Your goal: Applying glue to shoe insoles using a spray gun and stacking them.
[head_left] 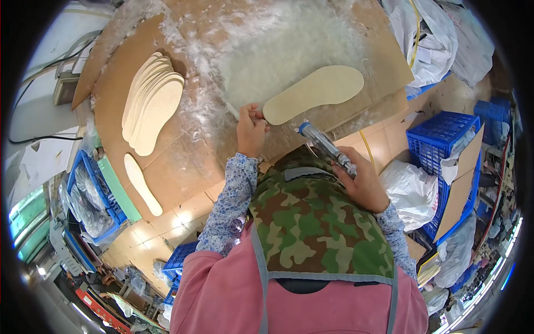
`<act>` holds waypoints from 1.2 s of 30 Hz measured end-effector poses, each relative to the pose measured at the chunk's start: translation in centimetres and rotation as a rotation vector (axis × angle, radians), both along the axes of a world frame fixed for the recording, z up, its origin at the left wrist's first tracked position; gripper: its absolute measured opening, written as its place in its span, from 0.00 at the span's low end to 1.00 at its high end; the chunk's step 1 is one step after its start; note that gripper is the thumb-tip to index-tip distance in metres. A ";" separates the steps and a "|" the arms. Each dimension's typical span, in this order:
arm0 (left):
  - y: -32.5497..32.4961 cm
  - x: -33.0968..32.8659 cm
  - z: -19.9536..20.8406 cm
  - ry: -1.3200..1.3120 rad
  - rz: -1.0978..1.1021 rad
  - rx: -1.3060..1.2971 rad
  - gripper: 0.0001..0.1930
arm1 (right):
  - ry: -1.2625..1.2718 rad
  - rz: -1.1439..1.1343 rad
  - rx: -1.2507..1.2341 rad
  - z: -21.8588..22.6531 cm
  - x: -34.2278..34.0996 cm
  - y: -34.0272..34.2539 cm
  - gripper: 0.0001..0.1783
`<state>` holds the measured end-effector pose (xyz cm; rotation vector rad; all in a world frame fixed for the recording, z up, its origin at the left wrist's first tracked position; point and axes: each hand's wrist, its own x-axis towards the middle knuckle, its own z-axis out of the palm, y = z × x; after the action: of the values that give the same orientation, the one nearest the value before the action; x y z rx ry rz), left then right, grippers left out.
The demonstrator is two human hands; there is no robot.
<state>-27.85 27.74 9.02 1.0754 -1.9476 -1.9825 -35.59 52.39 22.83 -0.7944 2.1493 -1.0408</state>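
In the head view, we saw one pale cream, flat insole (317, 93), rounded at both ends and broader at the right, lying on the cardboard-covered desk (189, 147). The fingers of our left hand (252, 131) stood narrow at its left end; whether they gripped it, we couldn't tell. Our right hand (361, 181) clasped one blue-tipped tool (327, 146). Leftward lay one overlapping insole stack (158, 111), too tight to count, and one slim strip (143, 185).

I count two hands (252, 133), one tool (328, 146), one lone insole (314, 93). I see one insole stack (158, 106), one narrow strip (143, 185).
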 end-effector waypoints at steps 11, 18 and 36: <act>1.0 -0.8 -0.4 0.040 -0.018 -0.004 0.20 | 0.094 -0.254 0.047 0.5 -2.0 2.1 0.15; 0.9 -0.6 -0.1 0.012 -0.074 -0.022 0.21 | 0.072 -0.397 0.052 1.0 -3.0 3.6 0.14; 0.9 -0.6 -0.4 0.061 -0.059 0.014 0.20 | 0.120 -0.249 0.007 1.7 -1.0 2.5 0.16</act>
<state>-28.45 28.68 8.64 0.9593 -1.9591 -2.0367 -36.60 54.89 24.53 -0.6101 2.3988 -1.1330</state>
